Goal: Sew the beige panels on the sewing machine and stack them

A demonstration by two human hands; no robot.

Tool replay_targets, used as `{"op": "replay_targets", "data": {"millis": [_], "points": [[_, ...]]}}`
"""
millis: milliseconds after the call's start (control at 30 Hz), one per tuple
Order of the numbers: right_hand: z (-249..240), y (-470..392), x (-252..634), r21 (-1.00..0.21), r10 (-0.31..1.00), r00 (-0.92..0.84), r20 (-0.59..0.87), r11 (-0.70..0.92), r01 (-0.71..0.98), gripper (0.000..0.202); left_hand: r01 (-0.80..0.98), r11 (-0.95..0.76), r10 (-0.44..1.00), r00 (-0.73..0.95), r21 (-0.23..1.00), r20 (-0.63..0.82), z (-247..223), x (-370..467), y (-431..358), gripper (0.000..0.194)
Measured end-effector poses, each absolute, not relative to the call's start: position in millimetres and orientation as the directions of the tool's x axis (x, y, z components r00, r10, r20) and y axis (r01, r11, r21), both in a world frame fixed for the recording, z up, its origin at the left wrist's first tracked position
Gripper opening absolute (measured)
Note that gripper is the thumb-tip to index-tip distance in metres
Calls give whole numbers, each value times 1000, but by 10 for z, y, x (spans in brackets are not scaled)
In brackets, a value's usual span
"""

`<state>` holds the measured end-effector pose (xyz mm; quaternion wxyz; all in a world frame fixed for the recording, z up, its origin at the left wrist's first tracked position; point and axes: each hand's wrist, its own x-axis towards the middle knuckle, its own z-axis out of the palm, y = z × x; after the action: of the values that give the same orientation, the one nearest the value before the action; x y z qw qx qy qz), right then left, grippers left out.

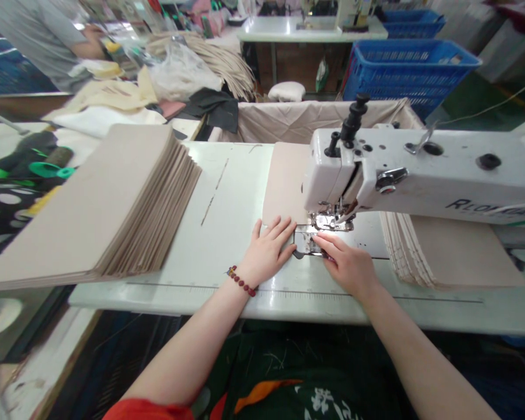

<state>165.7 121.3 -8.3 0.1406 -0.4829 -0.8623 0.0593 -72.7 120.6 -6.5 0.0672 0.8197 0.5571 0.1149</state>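
Note:
A beige panel [284,181] lies flat on the pale table, its right part hidden behind the head of a white sewing machine [420,169]. My left hand [269,248], with a dark red bead bracelet at the wrist, rests with spread fingers at the panel's near edge. Just right of it, my right hand [347,262] has its fingertips on the metal plate [307,240] in front of the presser foot [331,221]. Its fingers are close together, and whether they hold anything small is hidden.
A tall stack of beige panels [83,198] covers the table's left side. Another pile [459,251] lies under the machine arm at right. Behind are a cloth-lined bin [284,121], a blue crate [411,70], heaped fabric and a person in grey [48,35].

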Motion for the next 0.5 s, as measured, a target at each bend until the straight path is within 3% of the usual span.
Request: {"op": "replay_targets", "data": {"millis": [500], "points": [[-70,1203,1649,-250,857,-486,171,514,820,53,889,-371,928,348,267,129,-61,-726,1198,54]]}}
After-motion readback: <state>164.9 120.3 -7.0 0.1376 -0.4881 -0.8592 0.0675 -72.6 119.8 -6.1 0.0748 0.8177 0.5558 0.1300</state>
